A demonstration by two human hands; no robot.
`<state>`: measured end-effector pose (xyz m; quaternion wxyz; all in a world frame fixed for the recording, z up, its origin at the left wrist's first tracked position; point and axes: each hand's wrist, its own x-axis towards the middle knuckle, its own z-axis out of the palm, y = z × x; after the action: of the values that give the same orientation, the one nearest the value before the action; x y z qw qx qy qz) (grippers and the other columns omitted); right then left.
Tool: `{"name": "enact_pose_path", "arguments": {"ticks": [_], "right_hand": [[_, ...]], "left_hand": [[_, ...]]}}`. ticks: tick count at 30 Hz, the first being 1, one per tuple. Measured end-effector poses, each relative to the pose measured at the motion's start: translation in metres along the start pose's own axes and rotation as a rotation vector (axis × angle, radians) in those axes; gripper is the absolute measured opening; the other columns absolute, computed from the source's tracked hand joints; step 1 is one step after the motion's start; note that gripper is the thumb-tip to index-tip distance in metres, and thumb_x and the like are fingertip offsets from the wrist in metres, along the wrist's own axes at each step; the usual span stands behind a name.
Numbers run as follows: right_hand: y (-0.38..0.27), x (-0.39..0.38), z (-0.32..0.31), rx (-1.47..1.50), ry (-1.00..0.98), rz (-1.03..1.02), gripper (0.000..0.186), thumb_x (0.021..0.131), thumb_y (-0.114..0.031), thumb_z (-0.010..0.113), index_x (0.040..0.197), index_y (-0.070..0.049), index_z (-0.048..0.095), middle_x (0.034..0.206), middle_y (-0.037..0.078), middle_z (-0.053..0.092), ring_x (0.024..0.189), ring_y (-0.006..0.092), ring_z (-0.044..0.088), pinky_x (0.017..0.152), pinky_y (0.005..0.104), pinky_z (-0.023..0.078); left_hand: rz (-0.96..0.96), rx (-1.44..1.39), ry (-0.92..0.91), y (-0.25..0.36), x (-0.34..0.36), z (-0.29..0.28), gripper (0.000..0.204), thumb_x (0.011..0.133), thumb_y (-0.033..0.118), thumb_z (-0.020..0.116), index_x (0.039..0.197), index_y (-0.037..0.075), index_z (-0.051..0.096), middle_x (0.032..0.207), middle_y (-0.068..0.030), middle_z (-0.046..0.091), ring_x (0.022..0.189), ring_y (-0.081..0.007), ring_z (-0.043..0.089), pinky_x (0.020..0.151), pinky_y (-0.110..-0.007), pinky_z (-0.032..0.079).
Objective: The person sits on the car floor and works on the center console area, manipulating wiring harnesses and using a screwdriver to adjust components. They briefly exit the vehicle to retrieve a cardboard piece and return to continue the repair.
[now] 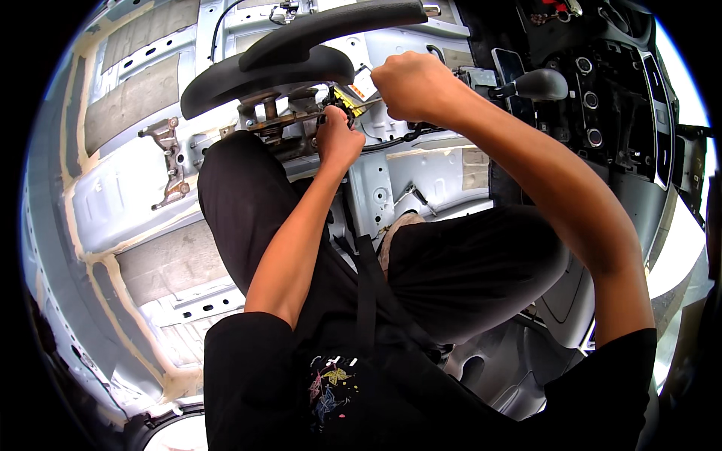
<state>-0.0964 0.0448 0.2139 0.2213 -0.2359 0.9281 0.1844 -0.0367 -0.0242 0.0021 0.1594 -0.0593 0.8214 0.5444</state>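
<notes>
My left hand (341, 141) is closed at the tip of a small black and yellow part (345, 101), which looks like a wiring connector. Its fingers partly cover the part. Up and to the right, my right hand (415, 86) makes a tight fist with the knuckles upward. A thin metal shaft (369, 103) runs from that fist toward the yellow piece; its handle is hidden in the fist, so its kind cannot be made out. Just beyond both hands lies a black curved, padded part (263, 75) over a rusty metal mechanism (269, 113).
Bare light-grey car floor (120, 203) surrounds me. A metal bracket (171, 161) lies at left; a ratchet wrench (414, 197) rests near my shoe. At right stand a gear lever (541, 85), a phone (508, 66) and a dashboard panel with knobs (590, 99).
</notes>
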Motion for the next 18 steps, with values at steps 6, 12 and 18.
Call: {"name": "enact_pose_path", "arguments": {"ticks": [6,12,18], "right_hand": [[0.003,0.015,-0.005,0.013,-0.129,0.091,0.023,0.068,-0.011,0.071,0.089,-0.002,0.073,0.089,0.021,0.072,0.087,0.0367,0.072,0.074,0.0433,0.059],[0.008,0.027,-0.012,0.037,-0.243,0.204,0.033,0.075,-0.023,0.076,0.103,-0.005,0.072,0.097,0.017,0.073,0.093,0.0332,0.072,0.077,0.042,0.058],[0.016,0.025,-0.026,0.305,-0.5,0.446,0.035,0.079,-0.03,0.076,0.101,-0.003,0.071,0.093,0.017,0.073,0.089,0.0328,0.072,0.077,0.0438,0.058]], "left_hand": [[0.019,-0.037,-0.017,-0.006,0.004,0.001,0.035,0.077,0.003,0.061,0.104,0.002,0.038,0.097,-0.0196,0.067,0.091,-0.0398,0.068,0.082,-0.046,0.053],[0.006,-0.004,-0.003,-0.01,0.006,0.003,0.037,0.077,0.005,0.065,0.105,0.006,0.041,0.099,-0.0149,0.069,0.096,-0.0346,0.068,0.084,-0.043,0.051],[0.019,-0.041,-0.014,-0.01,0.006,0.004,0.036,0.077,0.006,0.066,0.105,0.005,0.042,0.1,-0.0158,0.069,0.096,-0.0359,0.068,0.083,-0.044,0.052]]}}
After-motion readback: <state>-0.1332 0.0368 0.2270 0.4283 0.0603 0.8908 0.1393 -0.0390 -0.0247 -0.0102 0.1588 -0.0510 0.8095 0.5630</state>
